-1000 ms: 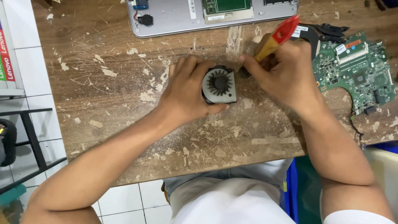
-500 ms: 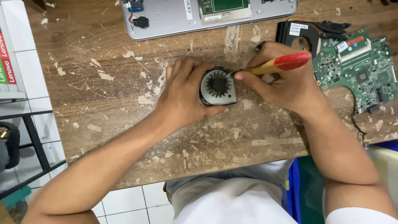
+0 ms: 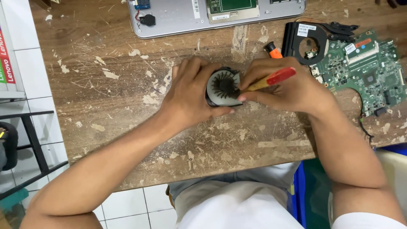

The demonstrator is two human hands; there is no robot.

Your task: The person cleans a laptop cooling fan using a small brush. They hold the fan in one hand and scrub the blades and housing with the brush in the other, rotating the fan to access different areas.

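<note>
A small round laptop cooling fan (image 3: 223,87) with black blades in a pale housing lies on the worn wooden table (image 3: 127,110). My left hand (image 3: 186,95) grips the fan's left side and holds it down. My right hand (image 3: 288,87) holds a brush (image 3: 271,79) with a red end and a yellowish shaft, its tip resting at the fan's hub. A second orange-tipped tool (image 3: 273,51) lies just behind my right hand.
A grey laptop base (image 3: 212,15), opened up, lies at the table's far edge. A green motherboard (image 3: 366,70) and a black fan housing with heat pipe (image 3: 309,42) lie at the right. A black metal rack (image 3: 29,144) stands on the tiled floor at left.
The brush has swung from pointing up and away to lying low, its tip now on the fan hub. My left hand has kept its grip on the fan.
</note>
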